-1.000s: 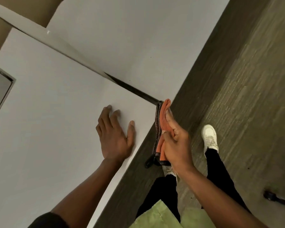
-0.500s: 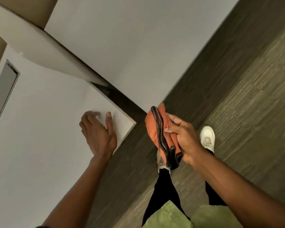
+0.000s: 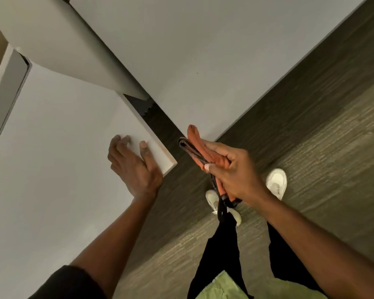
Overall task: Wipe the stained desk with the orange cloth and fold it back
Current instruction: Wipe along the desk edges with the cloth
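Note:
My right hand (image 3: 233, 171) grips the folded orange cloth (image 3: 198, 142), which has a dark trim along its edge. I hold it in the air over the floor, to the right of the desk corner and apart from it. The white desk (image 3: 52, 147) fills the left of the view. Flat on the desktop near that corner lies my left hand (image 3: 134, 167), fingers spread and holding nothing. No stain shows on the visible desktop.
A second white desk surface (image 3: 203, 50) lies beyond, divided off by a white panel (image 3: 63, 46) with a dark gap (image 3: 158, 119). A grey recessed slot (image 3: 7, 98) sits at the desk's far left. My legs and white shoes (image 3: 276, 182) stand on grey-brown carpet.
My right hand lifted the cloth off the desk's edge and now holds it in the air to the right. The left hand stayed flat on the desktop while the view shifted.

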